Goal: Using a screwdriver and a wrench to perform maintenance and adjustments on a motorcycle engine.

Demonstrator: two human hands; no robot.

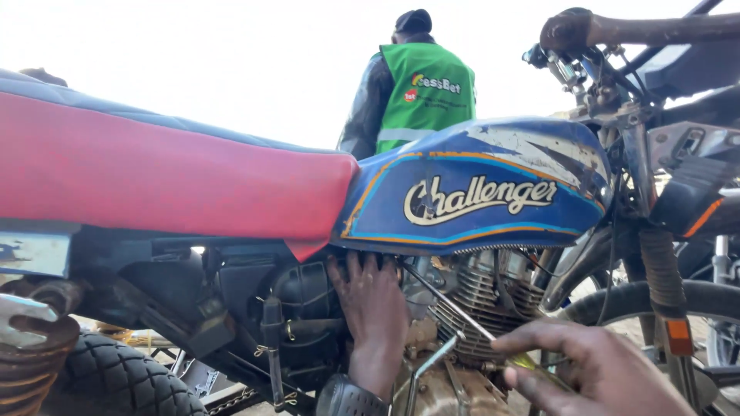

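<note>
The left hand (375, 308) reaches flat-fingered under the blue painted metal fuel tank (478, 189), holding nothing. The right hand (593, 370) grips a long thin steel screwdriver (455, 308) angled toward the finned grey engine (470, 300).

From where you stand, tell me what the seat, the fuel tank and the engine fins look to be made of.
Seat: red vinyl-like cover, matte, smooth, stretched taut.
Fuel tank: painted metal by the look, glossy blue, paint flaked to a pale layer on top.
Engine fins: bare cast metal, probably aluminium, dull grey and grimy.
</note>
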